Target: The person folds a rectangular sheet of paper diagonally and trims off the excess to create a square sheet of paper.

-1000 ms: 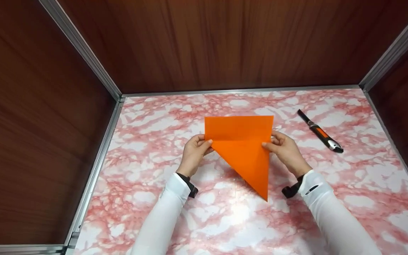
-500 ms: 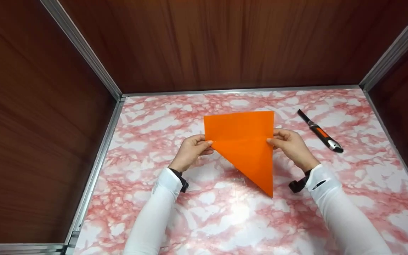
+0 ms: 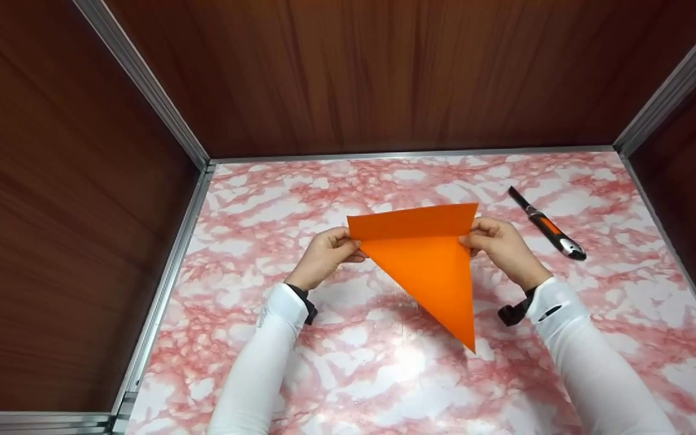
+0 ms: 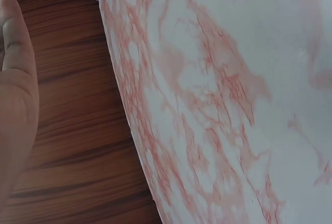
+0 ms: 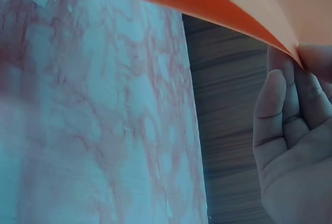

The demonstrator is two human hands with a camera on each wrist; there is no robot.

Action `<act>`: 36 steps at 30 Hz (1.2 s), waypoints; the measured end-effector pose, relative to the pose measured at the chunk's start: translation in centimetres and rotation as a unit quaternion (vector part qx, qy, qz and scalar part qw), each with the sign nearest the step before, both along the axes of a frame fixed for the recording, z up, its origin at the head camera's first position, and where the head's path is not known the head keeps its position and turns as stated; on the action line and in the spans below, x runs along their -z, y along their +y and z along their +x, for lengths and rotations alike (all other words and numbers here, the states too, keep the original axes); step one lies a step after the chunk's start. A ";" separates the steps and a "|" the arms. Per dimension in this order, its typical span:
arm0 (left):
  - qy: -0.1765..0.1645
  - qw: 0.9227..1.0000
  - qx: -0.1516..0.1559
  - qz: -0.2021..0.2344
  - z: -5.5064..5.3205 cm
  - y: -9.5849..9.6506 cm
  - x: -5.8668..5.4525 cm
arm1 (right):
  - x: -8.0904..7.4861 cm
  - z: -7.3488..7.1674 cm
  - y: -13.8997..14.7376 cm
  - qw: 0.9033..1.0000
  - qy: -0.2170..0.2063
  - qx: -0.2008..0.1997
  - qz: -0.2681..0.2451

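Observation:
An orange sheet of paper (image 3: 426, 266) is held up over the table between both hands. It has a diagonal fold, with a triangle pointing down toward the person and a straight band along the far side, bent at a crease. At its left edge, my left hand (image 3: 327, 257) pinches the paper between thumb and fingers. The right hand (image 3: 502, 248) pinches the opposite edge at about the same height. In the right wrist view, the paper (image 5: 228, 6) shows two layers meeting at the right fingers (image 5: 272, 97). Only part of the left hand (image 4: 15, 79) appears in the left wrist view.
A black and orange utility knife (image 3: 547, 226) lies on the table, right of the paper. The table (image 3: 251, 229) has a red and white marbled top. Dark wood panels (image 3: 384, 72) with metal frame strips (image 3: 414, 155) enclose it at the back and sides.
The paper's far band has tilted and looks shallower, and its lower tip has swung to the right. The right hand has moved slightly right, and both hands keep their pinch.

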State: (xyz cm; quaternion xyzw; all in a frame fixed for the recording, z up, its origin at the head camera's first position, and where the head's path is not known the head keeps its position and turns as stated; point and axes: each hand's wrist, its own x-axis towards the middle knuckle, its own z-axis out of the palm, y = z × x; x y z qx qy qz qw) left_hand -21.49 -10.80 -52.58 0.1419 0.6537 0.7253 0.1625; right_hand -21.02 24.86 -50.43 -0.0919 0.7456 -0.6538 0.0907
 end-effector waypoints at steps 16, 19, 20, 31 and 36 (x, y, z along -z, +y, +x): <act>0.071 0.997 -0.019 -0.027 0.1 -0.1 -0.1 | 0.6 -0.2 0.2 0.998 0.042 0.011 -0.036; 0.075 0.996 -0.025 -0.038 0.2 -0.1 -0.2 | 0.6 -0.1 0.3 0.998 0.044 -0.003 -0.051; 0.078 0.996 -0.026 -0.046 0.2 -0.1 -0.2 | 0.6 0.0 0.4 0.998 0.042 -0.006 -0.056; 0.044 0.999 -0.016 -0.011 0.6 0.1 -0.1 | 1.0 0.2 0.3 0.995 0.022 -0.030 -0.089; 0.059 0.995 -0.064 -0.047 0.6 0.6 0.1 | 1.3 0.3 -0.2 0.996 0.014 -0.019 -0.083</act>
